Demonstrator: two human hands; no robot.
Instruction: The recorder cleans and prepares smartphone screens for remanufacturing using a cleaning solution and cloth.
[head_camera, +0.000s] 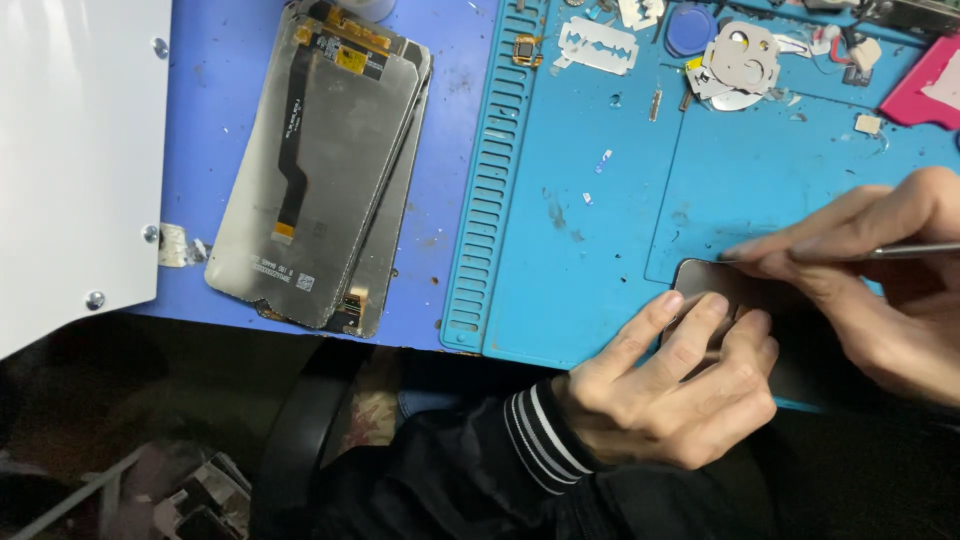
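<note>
On the blue work mat (600, 250), near its front edge, the left hand (680, 385) presses flat on the phone (715, 285) while the right hand (880, 270) pinches a thin metal tool (915, 250) at its edge; firm hold-down and shallow, gentle prying seem wise.

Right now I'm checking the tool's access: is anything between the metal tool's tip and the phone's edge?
Nothing visible. The right hand brings the thin metal tool straight to the top edge of the phone, while the left hand presses on the phone lower down. The fingers hide the tip itself.
</note>
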